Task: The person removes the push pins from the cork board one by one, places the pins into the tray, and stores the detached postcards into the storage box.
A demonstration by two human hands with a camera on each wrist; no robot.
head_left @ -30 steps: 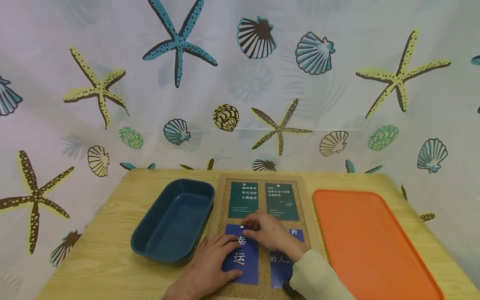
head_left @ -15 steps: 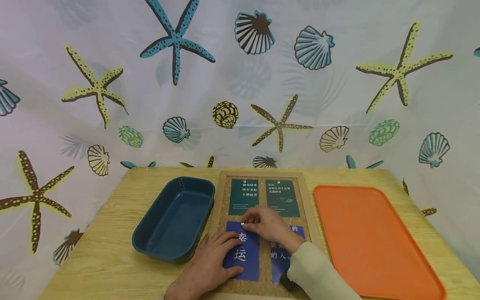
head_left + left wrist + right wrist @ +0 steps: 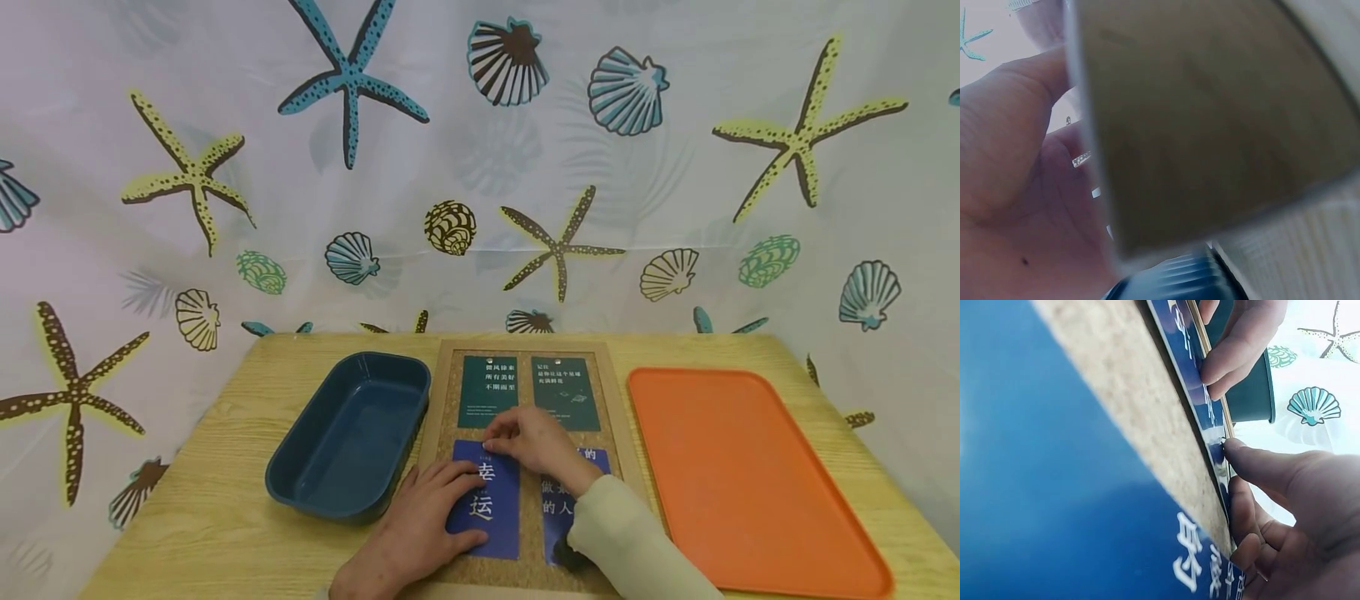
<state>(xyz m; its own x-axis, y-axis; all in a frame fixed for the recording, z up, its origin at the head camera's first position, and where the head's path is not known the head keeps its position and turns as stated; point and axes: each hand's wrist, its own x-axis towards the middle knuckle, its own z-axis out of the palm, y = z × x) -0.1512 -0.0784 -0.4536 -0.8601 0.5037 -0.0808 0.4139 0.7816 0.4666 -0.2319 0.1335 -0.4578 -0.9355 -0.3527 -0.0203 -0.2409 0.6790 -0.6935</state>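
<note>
A blue card [image 3: 498, 533] with white characters lies on the lower left of a cork board [image 3: 530, 533]. My left hand [image 3: 423, 525] rests along its left side, fingers spread and tips on the card. At the card's top edge, my right hand [image 3: 536, 446] has its thumb and curled index finger at a small pushpin, which the thumb covers in the head view. From the right wrist, the thumb tip [image 3: 1235, 450] presses at the card's edge. A second blue card [image 3: 555, 487] lies partly under the right forearm. Two green cards [image 3: 487, 400] are pinned above.
A dark blue bin [image 3: 348, 442] stands left of the board, close to the left hand. An orange tray [image 3: 757, 483] lies to the right. A curtain with shells and starfish [image 3: 555, 250] hangs behind the wooden table [image 3: 217, 467].
The right thumb has moved up onto the pushpin, which showed between thumb and index finger before and is now hidden. The left hand keeps its place on the card.
</note>
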